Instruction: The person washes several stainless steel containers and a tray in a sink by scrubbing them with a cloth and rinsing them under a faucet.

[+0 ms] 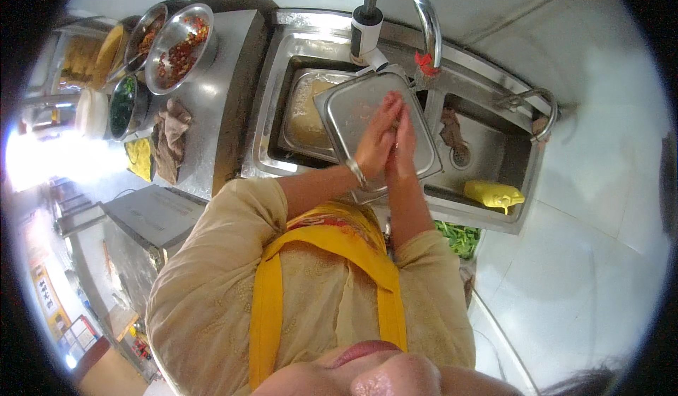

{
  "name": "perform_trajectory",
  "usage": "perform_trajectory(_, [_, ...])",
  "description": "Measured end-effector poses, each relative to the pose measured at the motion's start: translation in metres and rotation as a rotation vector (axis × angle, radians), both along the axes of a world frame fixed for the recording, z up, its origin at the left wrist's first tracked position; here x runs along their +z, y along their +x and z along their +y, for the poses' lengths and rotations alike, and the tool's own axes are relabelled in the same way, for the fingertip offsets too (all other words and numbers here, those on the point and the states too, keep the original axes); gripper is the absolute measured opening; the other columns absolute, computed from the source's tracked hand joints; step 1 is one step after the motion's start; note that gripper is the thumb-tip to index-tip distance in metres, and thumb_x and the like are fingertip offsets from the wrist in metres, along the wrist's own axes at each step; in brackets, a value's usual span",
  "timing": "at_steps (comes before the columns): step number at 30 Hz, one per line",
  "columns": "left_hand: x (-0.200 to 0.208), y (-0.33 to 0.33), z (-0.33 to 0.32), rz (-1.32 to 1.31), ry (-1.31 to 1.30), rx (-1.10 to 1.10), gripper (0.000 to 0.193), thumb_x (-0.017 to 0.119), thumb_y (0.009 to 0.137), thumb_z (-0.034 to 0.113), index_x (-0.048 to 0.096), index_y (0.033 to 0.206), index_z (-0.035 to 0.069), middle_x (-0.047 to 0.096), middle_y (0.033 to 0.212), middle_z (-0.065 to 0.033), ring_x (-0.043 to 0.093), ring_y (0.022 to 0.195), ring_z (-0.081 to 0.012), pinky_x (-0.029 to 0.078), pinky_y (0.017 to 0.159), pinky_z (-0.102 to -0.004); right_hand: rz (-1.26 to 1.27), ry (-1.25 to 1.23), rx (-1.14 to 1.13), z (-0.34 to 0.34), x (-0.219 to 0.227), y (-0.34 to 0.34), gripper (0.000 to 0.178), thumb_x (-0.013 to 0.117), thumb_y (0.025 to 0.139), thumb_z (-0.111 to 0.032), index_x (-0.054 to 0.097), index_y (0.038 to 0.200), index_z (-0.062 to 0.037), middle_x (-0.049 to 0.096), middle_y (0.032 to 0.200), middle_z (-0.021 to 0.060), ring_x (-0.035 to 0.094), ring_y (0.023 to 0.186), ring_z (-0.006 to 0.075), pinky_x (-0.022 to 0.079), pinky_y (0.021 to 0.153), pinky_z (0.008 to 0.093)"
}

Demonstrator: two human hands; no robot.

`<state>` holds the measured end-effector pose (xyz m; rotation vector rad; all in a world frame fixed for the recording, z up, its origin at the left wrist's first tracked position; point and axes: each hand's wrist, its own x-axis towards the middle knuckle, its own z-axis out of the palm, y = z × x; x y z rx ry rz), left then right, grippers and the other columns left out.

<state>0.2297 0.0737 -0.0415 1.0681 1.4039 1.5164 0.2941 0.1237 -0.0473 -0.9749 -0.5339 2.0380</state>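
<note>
My left hand (374,146) and my right hand (404,140) are pressed palm to palm, fingers stretched out and pointing away from me. No object shows between them, though the palms themselves are hidden. Under them a rectangular metal pan (424,149) lies tilted across the divider of a double sink. A metal bracelet (355,173) circles my left wrist. In the left basin sits another metal pan (290,124) with cloudy, pale liquid (308,106). A curved chrome faucet (433,29) with a red tie near its spout hangs just beyond the tilted pan.
The right basin (498,157) holds a brown cloth (450,128) by the drain; a yellow cloth-like item (494,194) rests on its near edge. A steel counter (222,92) at left carries bowls, one with chopped red peppers (185,49), and a brown cloth (171,140). Green leaves (459,239) lie below the sink.
</note>
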Motion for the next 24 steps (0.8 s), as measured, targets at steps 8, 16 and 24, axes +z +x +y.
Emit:
perform_trajectory(8, [0.013, -0.026, 0.040, 0.030, -0.187, 0.101, 0.048, 0.046, 0.085, 0.009, 0.045, 0.133, 0.010, 0.023, 0.148, -0.0148, 0.023, 0.136, -0.0313, 0.022, 0.109, -0.0375, 0.182, 0.141, 0.050, -0.026, 0.013, -0.014, 0.054, 0.041, 0.097, -0.032, 0.027, 0.141, -0.0052, 0.033, 0.143, 0.0090, 0.035, 0.128, 0.0217, 0.028, 0.106, 0.0355])
perform_trajectory(16, [0.041, 0.027, -0.026, 0.026, 0.032, -0.049, 0.046, 0.047, 0.088, 0.014, 0.045, 0.133, 0.008, 0.022, 0.148, -0.0148, 0.022, 0.137, -0.0283, 0.019, 0.110, -0.0370, 0.052, 0.090, -0.018, 0.021, -0.017, 0.005, 0.051, 0.036, 0.098, -0.030, 0.030, 0.139, -0.0013, 0.039, 0.138, 0.0111, 0.042, 0.123, 0.0217, 0.033, 0.103, 0.0314])
perform_trajectory(24, [0.019, -0.045, 0.045, -0.111, -0.343, 0.187, 0.024, 0.053, 0.089, 0.020, 0.061, 0.104, 0.004, 0.064, 0.097, -0.0092, 0.060, 0.080, -0.0157, 0.048, 0.071, -0.0276, -0.173, 0.299, 0.199, -0.019, 0.011, -0.007, 0.045, 0.044, 0.095, -0.024, 0.039, 0.134, -0.0007, 0.050, 0.126, 0.0102, 0.048, 0.115, 0.0208, 0.036, 0.097, 0.0299])
